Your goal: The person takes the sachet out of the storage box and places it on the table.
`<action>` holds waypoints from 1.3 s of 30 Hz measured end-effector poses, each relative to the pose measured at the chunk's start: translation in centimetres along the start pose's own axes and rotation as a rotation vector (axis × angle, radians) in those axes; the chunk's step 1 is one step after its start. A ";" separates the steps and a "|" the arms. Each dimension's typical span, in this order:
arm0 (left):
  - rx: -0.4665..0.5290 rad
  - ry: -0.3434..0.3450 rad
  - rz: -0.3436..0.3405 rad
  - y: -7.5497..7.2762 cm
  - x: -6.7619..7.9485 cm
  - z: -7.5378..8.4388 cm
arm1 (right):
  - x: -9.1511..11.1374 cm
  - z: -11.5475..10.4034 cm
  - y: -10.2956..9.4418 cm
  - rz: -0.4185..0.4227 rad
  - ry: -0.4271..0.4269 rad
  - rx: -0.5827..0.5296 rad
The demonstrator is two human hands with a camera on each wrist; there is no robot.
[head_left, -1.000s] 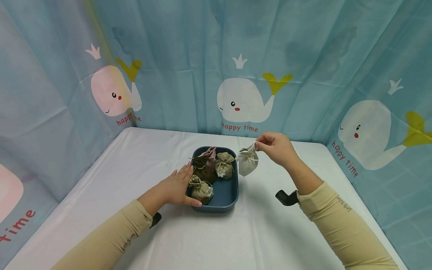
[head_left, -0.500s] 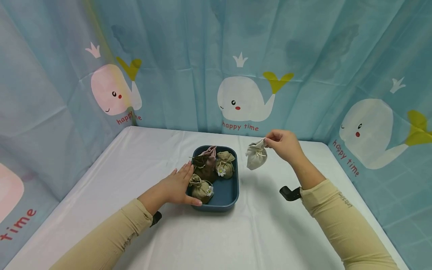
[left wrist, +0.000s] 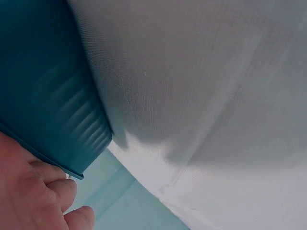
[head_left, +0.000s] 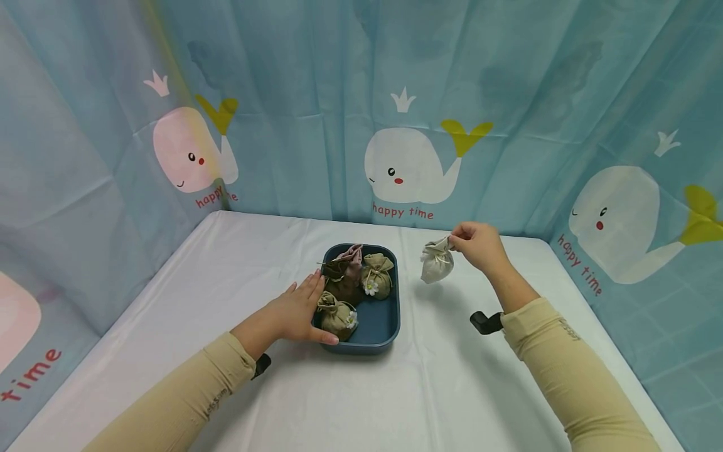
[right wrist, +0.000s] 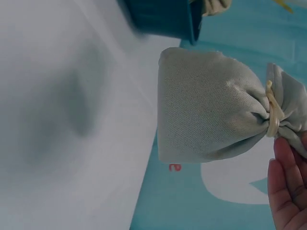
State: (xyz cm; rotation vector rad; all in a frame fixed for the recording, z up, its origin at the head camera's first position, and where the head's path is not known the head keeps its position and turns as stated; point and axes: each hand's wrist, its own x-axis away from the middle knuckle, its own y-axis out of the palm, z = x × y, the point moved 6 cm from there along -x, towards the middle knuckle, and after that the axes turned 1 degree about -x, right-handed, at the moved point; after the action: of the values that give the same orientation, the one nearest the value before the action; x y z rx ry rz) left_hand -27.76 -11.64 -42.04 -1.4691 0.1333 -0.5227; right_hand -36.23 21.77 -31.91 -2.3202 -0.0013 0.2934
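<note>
A light grey drawstring pouch (head_left: 437, 263) hangs above the white table, right of the bin. My right hand (head_left: 480, 247) pinches its gathered top; the right wrist view shows the pouch (right wrist: 206, 108) close up, its cream cord tied round the neck. With fingers straight, my left hand (head_left: 294, 312) rests against the left rim of a dark blue rectangular bin (head_left: 380, 347). Inside the bin lie a tan pouch (head_left: 337, 320) with a white flower, another tan pouch (head_left: 377, 276) with a flower, and a brown and pink pouch (head_left: 347, 270) at the back left.
A white cloth covers the table (head_left: 350, 408). Blue curtains (head_left: 294, 157) printed with whales stand along the back and both sides. Black wrist camera mounts (head_left: 486, 322) stick out below the sleeves.
My right hand has carried the grey pouch rightward, away from the bin's right rim, and lowered it a little in the last half second. The left hand and the bin have stayed put.
</note>
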 end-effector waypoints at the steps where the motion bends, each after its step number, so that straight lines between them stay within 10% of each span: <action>1: -0.003 -0.001 -0.005 0.0 0.0 0.0 | -0.1 0.2 0.1 0.003 0.002 0.003; 39: 0.016 0.027 0.009 -0.6 0.6 0.5 | -1.4 5.4 4.0 -0.040 0.105 0.107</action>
State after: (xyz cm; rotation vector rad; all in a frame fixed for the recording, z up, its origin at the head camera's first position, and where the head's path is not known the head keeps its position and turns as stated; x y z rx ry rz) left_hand -27.19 -11.42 -41.30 -1.4452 0.1566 -0.5357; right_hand -39.06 22.75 -38.08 -2.2241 0.0193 0.1469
